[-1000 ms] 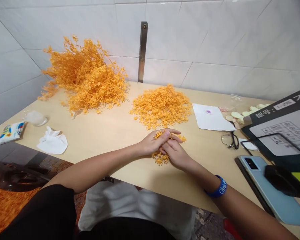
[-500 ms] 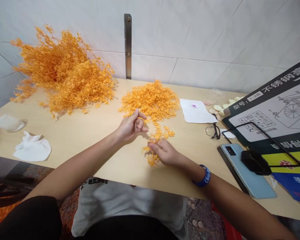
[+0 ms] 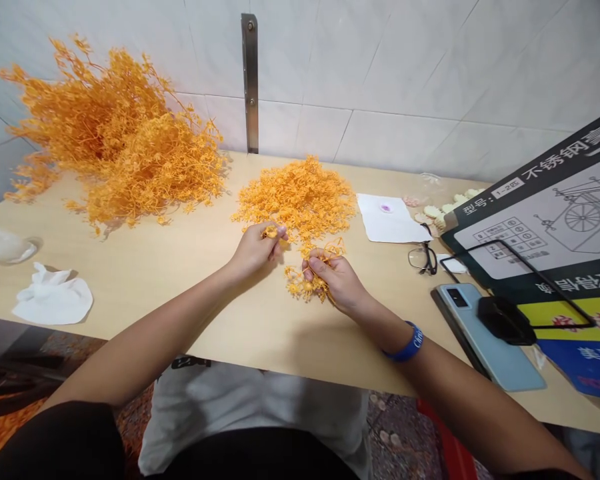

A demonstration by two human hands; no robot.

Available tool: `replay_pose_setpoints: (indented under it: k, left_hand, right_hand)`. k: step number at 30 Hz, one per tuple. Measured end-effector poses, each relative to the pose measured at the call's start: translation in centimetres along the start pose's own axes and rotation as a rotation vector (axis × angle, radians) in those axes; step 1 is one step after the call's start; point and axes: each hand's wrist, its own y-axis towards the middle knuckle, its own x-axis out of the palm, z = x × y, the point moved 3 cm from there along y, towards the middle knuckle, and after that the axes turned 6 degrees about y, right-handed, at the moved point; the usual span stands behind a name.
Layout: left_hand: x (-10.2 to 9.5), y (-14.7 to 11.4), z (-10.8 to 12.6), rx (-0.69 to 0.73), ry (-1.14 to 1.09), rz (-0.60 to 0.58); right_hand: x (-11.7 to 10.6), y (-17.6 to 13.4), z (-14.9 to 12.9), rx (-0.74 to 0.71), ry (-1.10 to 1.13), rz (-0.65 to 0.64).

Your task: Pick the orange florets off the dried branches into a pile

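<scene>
One orange bunch [image 3: 303, 288] is being held over the counter [image 3: 180, 283] by the right hand [image 3: 343, 283], to the right and nearside of the left hand [image 3: 254, 252], which is pinching orange florets [image 3: 270, 232] near the flower pile [image 3: 303, 193].

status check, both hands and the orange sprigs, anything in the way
Left hand: pinching a small orange piece. Right hand: holding orange sprigs. Orange pile just beyond both hands; glasses off to the right, blocking neither.

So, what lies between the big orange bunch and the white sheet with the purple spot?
The smaller orange pile lies between them, in the head view.
</scene>
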Motion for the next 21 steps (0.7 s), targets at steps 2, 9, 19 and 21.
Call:
replay_pose_setpoints:
  k: [2, 9, 19, 21]
  left_hand:
    - [0.0, 0.0, -0.1, -0.013, 0.029, -0.022]
    - [0.2, -0.6, 0.5, -0.156, -0.027, -0.257]
    - [-1.0, -0.1, 0.2, -0.171, -0.226, -0.331]
    - [-1.2, -0.2, 0.9, -0.002, -0.114, -0.223]
  right_hand:
    - [-0.1, 0.0, 0.0, 0.013, 0.036, 0.006]
    - [-0.3, 0.0, 0.1, -0.024, 0.034, 0.015]
    - [-0.6, 0.2, 0.4, 0.014, 0.026, 0.03]
    - [-0.7, 0.3, 0.5, 0.021, 0.004, 0.048]
